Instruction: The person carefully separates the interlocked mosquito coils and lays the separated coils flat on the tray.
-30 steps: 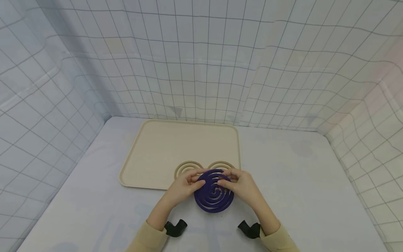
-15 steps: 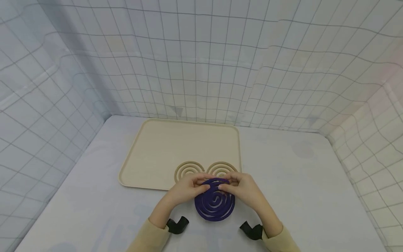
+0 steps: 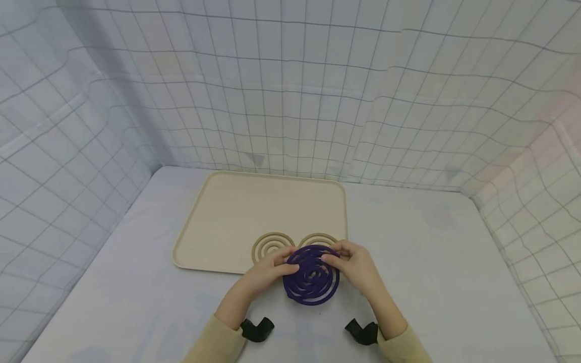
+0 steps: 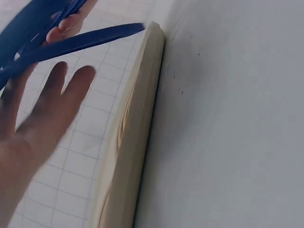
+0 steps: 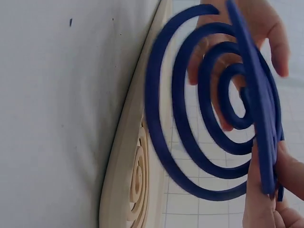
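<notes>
Two dark blue-purple mosquito coils (image 3: 313,297) overlap in front of me over the near edge of the tray. In the right wrist view one coil (image 5: 164,147) fans out at an angle from the other, which stands nearly edge-on. My left hand (image 3: 265,275) holds the coils at their left side, thumb in front and fingers behind. At the upper right rim my right hand (image 3: 360,264) pinches them between thumb and fingers. In the left wrist view the coil (image 4: 90,42) shows edge-on above my left fingers. Whether the coils are still interlocked is unclear.
A cream tray (image 3: 268,201) lies behind the hands. Two tan mosquito coils (image 3: 274,234) lie side by side at its near right, partly covered by the hands. White gridded cloth walls (image 3: 290,91) enclose the table. Black curved pieces (image 3: 257,330) sit at both wrists.
The coils dipped toward me half a second ago and are raised again now. My right hand has shifted slightly right and up; the coils now look offset from each other.
</notes>
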Action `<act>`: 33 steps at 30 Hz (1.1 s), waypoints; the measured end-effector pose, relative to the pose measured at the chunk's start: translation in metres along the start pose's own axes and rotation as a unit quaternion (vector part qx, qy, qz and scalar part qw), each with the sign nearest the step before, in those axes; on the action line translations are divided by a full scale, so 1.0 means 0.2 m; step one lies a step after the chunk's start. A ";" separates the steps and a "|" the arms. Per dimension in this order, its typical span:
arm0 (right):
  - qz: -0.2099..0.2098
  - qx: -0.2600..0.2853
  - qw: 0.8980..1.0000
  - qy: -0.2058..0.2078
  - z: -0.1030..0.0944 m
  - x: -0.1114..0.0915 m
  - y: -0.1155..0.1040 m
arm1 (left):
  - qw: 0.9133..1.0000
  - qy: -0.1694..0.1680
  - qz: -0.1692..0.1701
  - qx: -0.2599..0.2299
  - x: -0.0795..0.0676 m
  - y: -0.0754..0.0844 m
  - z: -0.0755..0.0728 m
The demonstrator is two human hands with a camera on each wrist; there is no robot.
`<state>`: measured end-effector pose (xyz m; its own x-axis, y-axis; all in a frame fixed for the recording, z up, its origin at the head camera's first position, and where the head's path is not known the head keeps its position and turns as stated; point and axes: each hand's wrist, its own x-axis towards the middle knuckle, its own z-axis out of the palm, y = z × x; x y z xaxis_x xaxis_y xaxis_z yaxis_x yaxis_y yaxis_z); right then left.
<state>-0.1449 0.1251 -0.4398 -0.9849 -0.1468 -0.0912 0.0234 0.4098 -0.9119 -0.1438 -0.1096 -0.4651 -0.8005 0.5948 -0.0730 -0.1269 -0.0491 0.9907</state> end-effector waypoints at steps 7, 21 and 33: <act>0.031 0.072 0.997 0.015 -0.01 0.02 0.01 | 0.989 -0.079 0.050 -0.119 -0.02 -0.06 -0.02; 0.059 0.103 0.993 0.026 -0.02 0.04 0.02 | 0.991 -0.071 0.074 -0.087 -0.02 -0.06 -0.01; 0.020 0.101 0.994 -0.027 -0.05 0.03 0.02 | 0.998 -0.013 0.066 -0.017 -0.04 -0.02 -0.05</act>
<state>-0.1524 0.1350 -0.4404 -0.9721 -0.1834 -0.1460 0.1023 0.2282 -0.9682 -0.1432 -0.1212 -0.4698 -0.7958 0.6023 0.0623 -0.0413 -0.1566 0.9868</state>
